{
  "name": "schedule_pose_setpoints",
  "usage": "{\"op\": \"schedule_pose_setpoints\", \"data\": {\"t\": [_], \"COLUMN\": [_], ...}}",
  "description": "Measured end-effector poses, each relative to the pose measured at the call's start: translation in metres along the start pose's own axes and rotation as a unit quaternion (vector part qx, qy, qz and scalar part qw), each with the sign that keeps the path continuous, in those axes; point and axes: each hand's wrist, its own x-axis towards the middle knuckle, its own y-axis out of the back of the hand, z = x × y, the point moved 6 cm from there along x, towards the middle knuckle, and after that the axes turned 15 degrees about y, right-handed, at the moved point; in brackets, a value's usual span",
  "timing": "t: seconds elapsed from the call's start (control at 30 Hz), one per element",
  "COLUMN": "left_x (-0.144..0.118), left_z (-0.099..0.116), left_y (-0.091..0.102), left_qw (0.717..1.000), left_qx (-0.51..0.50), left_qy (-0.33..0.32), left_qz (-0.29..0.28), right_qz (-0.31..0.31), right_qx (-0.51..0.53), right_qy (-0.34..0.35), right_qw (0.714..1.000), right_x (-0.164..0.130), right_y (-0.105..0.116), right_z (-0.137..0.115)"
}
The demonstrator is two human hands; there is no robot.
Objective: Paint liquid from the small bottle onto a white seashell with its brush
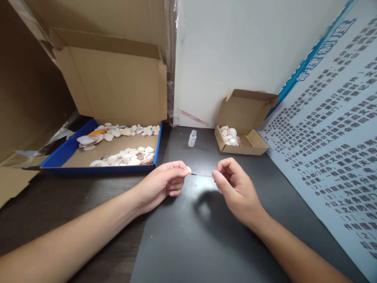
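Observation:
Between the thumb and forefinger of my left hand [169, 179] is a small pale seashell [189, 170]. A short dark tip shows just beside the shell, too small to name. My right hand [235, 188] is held a little to the right, thumb and forefinger pinched together; whatever they hold, if anything, is hidden. A faint thin line runs between the two hands, and I cannot tell whether it is a thread or a mark on the dark mat [182, 243]. Beyond the hands stands a small clear glass vial [192, 139] with a label.
At the left, an open blue-edged cardboard box [158, 145] holds many seashells [129, 155] in two groups. A smaller open cardboard box [244, 149] with white shells [230, 135] sits at the back right. A white panel [224, 47] and a printed board [332, 129] border the table.

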Motion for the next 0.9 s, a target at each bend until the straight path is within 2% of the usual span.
{"op": "schedule_pose_setpoints", "data": {"t": [0.1,0.27,0.47,0.9], "left_x": [-0.0003,-0.0013,-0.0011,-0.0015], "left_z": [0.0005,0.0012,0.0014,0.0001], "left_y": [0.0,-0.0008,-0.0007,-0.0017], "left_qw": [1.0,1.0,1.0,1.0], "left_qx": [-0.005,-0.002,-0.003,0.007], "left_qy": [0.0,-0.002,-0.002,0.009], "left_qz": [0.0,-0.001,-0.001,-0.003], "right_qz": [-0.003,0.006,-0.001,0.003], "right_qx": [0.028,-0.015,0.029,0.007], "right_qy": [0.0,-0.01,-0.011,-0.011], "right_qw": [1.0,1.0,1.0,1.0], "right_x": [-0.0007,0.0,-0.0007,-0.0014], "right_y": [-0.0013,0.0011,-0.0001,0.0002], "right_z": [0.0002,0.001,0.0009,0.001]}}
